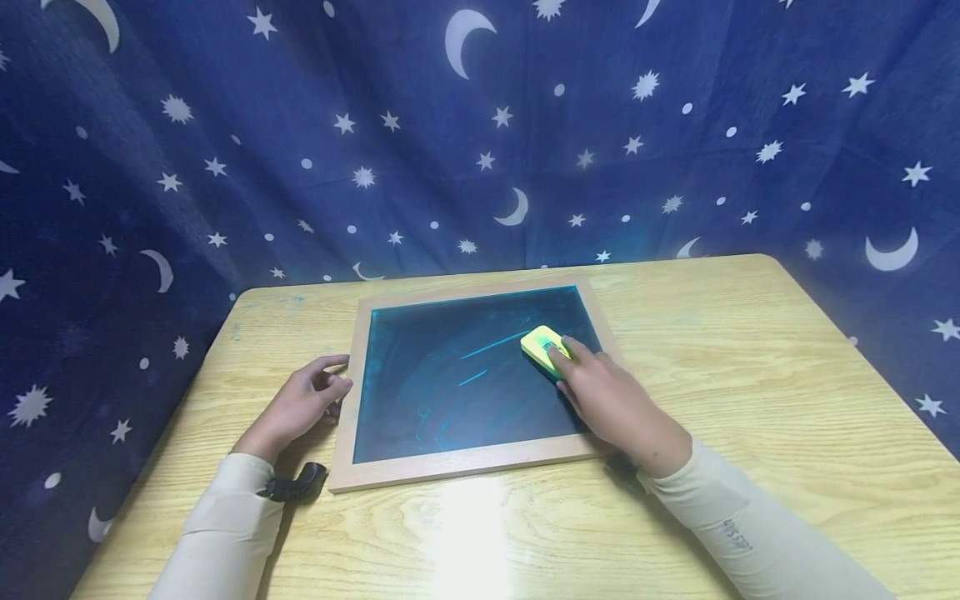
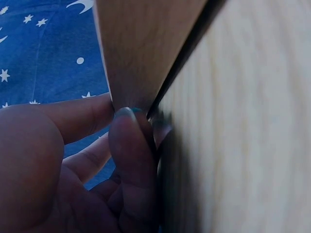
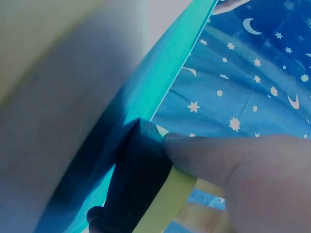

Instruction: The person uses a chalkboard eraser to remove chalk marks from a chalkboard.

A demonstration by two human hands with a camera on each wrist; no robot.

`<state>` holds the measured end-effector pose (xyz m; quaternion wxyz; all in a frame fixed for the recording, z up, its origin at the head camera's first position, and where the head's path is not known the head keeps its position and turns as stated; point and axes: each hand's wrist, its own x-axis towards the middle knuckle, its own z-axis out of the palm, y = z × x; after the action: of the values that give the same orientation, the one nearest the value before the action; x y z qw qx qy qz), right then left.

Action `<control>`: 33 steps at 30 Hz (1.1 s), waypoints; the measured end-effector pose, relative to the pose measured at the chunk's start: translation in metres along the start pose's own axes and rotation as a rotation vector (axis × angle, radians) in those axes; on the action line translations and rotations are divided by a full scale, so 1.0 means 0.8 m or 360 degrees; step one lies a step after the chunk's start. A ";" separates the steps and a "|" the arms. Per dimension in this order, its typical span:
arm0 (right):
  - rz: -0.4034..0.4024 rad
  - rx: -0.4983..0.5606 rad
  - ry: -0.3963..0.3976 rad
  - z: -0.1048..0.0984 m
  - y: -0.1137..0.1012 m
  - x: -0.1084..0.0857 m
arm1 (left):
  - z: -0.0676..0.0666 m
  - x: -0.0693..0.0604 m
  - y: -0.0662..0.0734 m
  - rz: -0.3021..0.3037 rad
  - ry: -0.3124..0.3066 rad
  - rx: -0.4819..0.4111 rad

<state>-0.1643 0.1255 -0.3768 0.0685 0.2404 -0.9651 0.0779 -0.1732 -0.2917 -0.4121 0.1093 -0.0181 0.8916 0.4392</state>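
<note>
In the head view, a wood-framed chalkboard lies on the table, with a few blue-green chalk strokes on its dark surface. My right hand grips a yellow chalkboard eraser over the right part of the board. In the right wrist view, the thumb lies along the yellow side of the eraser, whose dark pad faces the board. My left hand touches the frame's left side with its index finger and thumb. Up close in the left wrist view, those fingertips meet the wooden frame; its other fingers are partly hidden.
The light wood-grain table extends around the board. Behind it hangs a dark blue curtain with moons and stars. A black wrist mount sits by the left sleeve, close to the board's front left corner.
</note>
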 end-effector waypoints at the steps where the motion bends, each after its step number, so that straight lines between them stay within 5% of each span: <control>1: 0.0013 -0.0002 -0.0003 0.000 0.000 0.000 | 0.000 0.000 0.000 0.0001 0.0002 0.0001; 33: -0.0047 0.0025 -0.0073 0.002 -0.017 0.003 | 0.000 0.002 -0.002 0.0009 0.0003 -0.0002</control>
<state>-0.1597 0.1124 -0.3765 0.0457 0.2568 -0.9622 0.0787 -0.1742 -0.2924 -0.4138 0.1073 -0.0160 0.8914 0.4400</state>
